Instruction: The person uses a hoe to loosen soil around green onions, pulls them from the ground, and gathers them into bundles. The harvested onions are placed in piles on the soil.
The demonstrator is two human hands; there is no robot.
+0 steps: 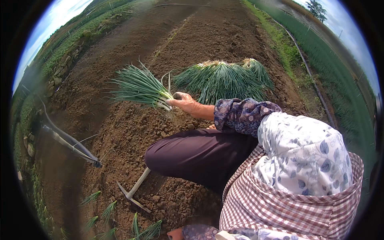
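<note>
My right hand (186,105) reaches out from a dark patterned sleeve and grips a bunch of green onion seedlings (141,87) near the white stems. The leaves fan out to the left, and the roots hang by my fingers. Beyond that arm, a large heap of green onion seedlings (222,79) lies on the soil, roots upward. At the bottom edge my left hand (175,234) is partly cut off, so what it holds is hidden. Several seedlings (108,211) stand or lean in the soil near it. A small hoe (129,195) with a wooden handle rests beside my knee.
Loose brown soil (120,126) surrounds me. At the left lies a dark hose (67,139) alongside a pale pole-like piece. A long pipe (312,73) borders the bed at the right, with grass alongside. Stones (63,69) edge the left side. My bent leg (195,156) occupies the middle.
</note>
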